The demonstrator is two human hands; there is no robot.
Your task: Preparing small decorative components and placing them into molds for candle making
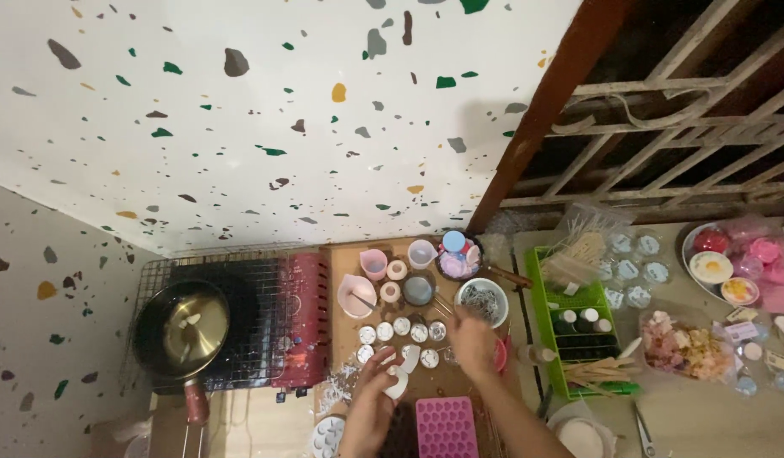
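My left hand (373, 392) grips a small white cup-shaped mould (398, 383) just above the wooden table (341, 263). My right hand (472, 339) hovers to the right of it, fingers curled; whether it pinches anything I cannot tell. Between and behind the hands stand rows of several small round tins (400, 327). A pink silicone mould tray (445, 427) lies below the hands at the near edge. A white round palette (328, 435) sits to its left.
A dark pan (181, 326) rests on a wire rack over a red stove (300, 318) at left. Pink and clear measuring cups (374, 264), a bowl of wicks (482, 298), a green basket (578, 331) with bottles and sticks, a plate of coloured shapes (739, 263), scissors (644, 432).
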